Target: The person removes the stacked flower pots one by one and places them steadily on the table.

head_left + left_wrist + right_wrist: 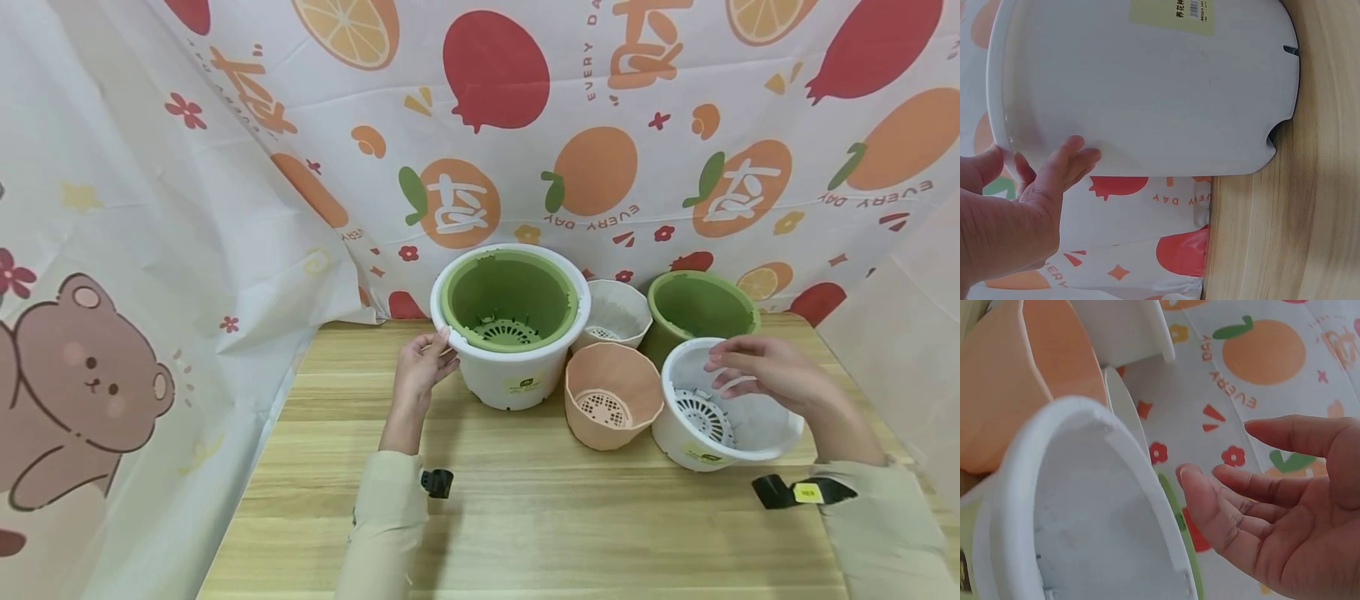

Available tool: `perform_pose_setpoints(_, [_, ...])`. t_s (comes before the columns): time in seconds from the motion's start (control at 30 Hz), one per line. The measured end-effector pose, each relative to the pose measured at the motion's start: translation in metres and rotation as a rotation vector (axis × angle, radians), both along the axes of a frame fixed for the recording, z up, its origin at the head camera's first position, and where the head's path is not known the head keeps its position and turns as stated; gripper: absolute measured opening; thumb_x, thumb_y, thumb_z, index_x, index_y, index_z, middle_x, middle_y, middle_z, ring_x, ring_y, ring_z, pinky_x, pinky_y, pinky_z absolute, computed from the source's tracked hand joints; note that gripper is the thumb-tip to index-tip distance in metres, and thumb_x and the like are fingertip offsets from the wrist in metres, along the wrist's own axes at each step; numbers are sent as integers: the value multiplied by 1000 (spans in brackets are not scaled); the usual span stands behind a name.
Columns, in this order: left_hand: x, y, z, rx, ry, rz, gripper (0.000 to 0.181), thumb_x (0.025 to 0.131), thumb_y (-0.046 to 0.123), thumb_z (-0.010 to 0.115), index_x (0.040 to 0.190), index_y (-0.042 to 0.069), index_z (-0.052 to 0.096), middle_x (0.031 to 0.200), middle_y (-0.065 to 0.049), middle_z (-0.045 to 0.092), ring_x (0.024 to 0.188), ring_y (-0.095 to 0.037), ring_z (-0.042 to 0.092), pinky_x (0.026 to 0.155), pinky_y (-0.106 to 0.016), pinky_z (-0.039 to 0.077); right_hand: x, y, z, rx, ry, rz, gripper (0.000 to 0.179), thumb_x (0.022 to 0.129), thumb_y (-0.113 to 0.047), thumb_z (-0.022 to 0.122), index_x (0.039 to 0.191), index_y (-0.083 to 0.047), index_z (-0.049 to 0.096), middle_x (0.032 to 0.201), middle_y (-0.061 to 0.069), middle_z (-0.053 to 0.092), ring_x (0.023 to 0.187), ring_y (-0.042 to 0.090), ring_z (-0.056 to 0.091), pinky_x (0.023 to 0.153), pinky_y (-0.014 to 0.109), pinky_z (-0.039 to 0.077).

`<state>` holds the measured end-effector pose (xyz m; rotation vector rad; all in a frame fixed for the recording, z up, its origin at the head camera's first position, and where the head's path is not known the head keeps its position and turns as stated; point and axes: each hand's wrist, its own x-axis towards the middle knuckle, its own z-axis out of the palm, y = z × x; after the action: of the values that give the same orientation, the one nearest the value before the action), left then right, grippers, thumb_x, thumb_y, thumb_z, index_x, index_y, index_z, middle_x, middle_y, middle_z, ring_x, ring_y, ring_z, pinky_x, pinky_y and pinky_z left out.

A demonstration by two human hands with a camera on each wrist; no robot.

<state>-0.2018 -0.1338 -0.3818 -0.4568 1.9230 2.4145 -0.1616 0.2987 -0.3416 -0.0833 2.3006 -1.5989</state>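
Observation:
A large white flowerpot (517, 387) stands at the back of the table with a green flowerpot (510, 292) nested in it. My left hand (422, 367) pinches the white pot's rim on its left side, thumb on top and fingers beneath, as the left wrist view also shows. Over the mouth of a smaller white flowerpot (682, 429) on the right hovers my right hand (772, 375), fingers loosely bent and holding nothing. In the right wrist view that hand (1272, 512) is apart from the pot's rim (1072, 409).
Between the two white pots sits a peach flowerpot (600, 433). Behind it are a small off-white pot (626, 304) and another green pot (705, 304). A fruit-print cloth (517, 192) hangs right behind them. The wooden table (555, 525) extends toward me.

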Motion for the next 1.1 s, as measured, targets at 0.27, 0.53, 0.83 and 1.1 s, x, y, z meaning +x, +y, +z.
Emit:
perform_pose_setpoints(0.27, [-1, 0, 0, 2, 2, 2, 17, 94, 14, 52, 97, -2, 53, 80, -3, 60, 73, -12, 63, 79, -32, 53, -10, -25, 7, 8, -11, 7, 45, 92, -16, 56, 118, 17, 39, 97, 14, 58, 80, 20, 61, 71, 37, 57])
perform_pose_setpoints(0.53, [-1, 0, 1, 4, 11, -3, 18, 94, 15, 53, 94, -3, 53, 80, -4, 61, 74, -13, 63, 80, -34, 53, -18, -51, 9, -46, -27, 34, 35, 92, -9, 53, 113, 17, 41, 94, 15, 59, 78, 21, 61, 70, 36, 57])
perform_pose_setpoints(0.83, [0, 0, 2, -10, -6, 1, 17, 94, 15, 52, 95, -2, 52, 82, -4, 60, 73, -11, 63, 82, -35, 52, -31, -80, 8, -64, -32, 45, 32, 92, -6, 53, 113, 16, 43, 91, 14, 61, 74, 21, 63, 69, 35, 57])
perform_pose_setpoints(1.1, [0, 0, 1, 2, -1, 1, 18, 94, 14, 52, 96, -3, 53, 81, -4, 60, 73, -12, 63, 82, -36, 52, -39, -98, 3, -81, -56, 54, 30, 92, -6, 51, 111, 16, 44, 87, 10, 61, 75, 22, 63, 70, 33, 57])
